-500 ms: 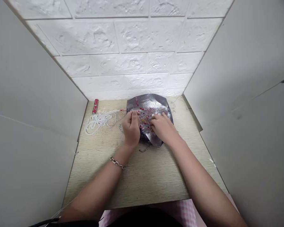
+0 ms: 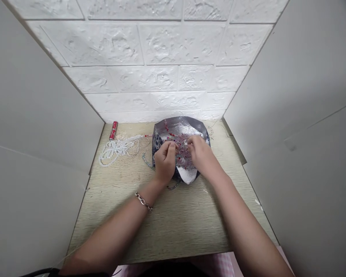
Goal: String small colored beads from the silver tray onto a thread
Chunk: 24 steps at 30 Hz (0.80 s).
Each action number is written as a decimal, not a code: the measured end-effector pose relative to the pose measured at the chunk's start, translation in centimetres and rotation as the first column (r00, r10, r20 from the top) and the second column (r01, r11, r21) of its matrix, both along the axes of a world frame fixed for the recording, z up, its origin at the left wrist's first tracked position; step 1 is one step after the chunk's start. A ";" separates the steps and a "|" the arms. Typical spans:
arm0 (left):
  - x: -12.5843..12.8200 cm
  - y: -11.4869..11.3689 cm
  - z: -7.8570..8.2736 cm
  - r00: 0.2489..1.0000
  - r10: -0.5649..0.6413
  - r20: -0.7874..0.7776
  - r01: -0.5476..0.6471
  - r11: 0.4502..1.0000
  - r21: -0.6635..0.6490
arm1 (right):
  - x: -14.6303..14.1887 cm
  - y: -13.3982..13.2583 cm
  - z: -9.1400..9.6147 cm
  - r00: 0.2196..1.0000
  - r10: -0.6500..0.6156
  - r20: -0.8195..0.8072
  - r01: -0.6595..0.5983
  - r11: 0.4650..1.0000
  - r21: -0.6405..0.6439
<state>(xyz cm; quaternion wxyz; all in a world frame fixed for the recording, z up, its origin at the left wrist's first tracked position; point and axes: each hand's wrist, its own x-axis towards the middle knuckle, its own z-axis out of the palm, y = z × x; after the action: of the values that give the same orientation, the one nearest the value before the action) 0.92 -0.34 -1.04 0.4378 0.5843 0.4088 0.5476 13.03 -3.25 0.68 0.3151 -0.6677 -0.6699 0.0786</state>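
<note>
A shiny silver foil sheet (image 2: 177, 125) lies at the back of the wooden table (image 2: 167, 215), heaped with small pink, red and clear beads (image 2: 183, 148). My left hand (image 2: 165, 161) sits at the heap's left side, fingers curled in a pinch on something I cannot make out. My right hand (image 2: 202, 154) rests on the heap's right side, its fingers bent down into the beads; what they grip is hidden. A chain bracelet (image 2: 143, 201) circles my left wrist.
A tangle of white bead strings (image 2: 118, 148) lies left of the foil. A small red tube (image 2: 113, 130) rests at the back left corner. White panels wall both sides and a white brick wall (image 2: 161, 57) closes the back.
Both hands have shifted slightly back and right over the bead heap. The foil's front edge now shows a white fold below the hands.
</note>
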 end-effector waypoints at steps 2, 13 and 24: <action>0.0 0.2 -0.1 1.000 -0.001 -0.014 0.001 1.000 -0.002 | 0.4 -0.1 0.3 0.977 -0.094 -0.192 0.112 0.990 0.086; -0.1 -0.6 -0.1 0.991 -0.089 -0.097 0.085 0.996 -0.040 | 0.5 0.0 1.0 0.905 -0.205 -0.373 0.251 0.965 0.080; -0.3 0.1 -0.2 0.998 -0.050 -0.034 0.047 0.996 -0.079 | 2.2 0.4 0.4 0.960 -0.149 -0.238 0.175 0.980 0.091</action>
<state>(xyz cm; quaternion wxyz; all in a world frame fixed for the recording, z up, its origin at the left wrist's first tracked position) 0.60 -0.28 -1.27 0.4661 0.5861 0.4233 0.5099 15.19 -2.88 1.12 0.4325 -0.6881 -0.5753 0.0917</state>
